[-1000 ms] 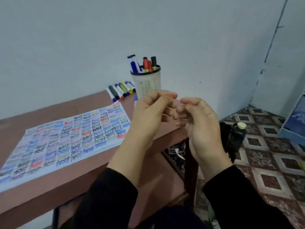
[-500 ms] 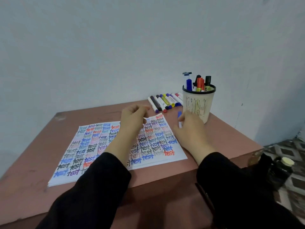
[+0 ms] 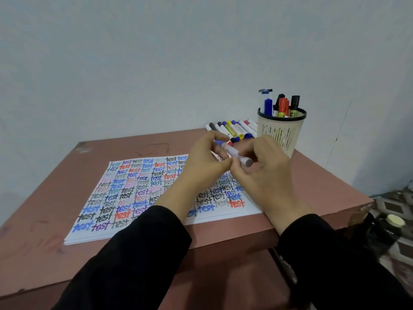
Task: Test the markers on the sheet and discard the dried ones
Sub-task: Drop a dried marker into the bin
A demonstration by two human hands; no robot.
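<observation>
Head: left hand, right hand pinch smooth cylindrical marker over sheet.

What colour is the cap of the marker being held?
Blue-violet cap on the white marker; head view.

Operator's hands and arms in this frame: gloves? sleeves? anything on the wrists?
No gloves: the left hand and the right hand are bare, and no rings, watch or bands show. The left sleeve and the right sleeve are long, plain black fabric ending at the wrists. No logos, markings or cables are visible.
</observation>
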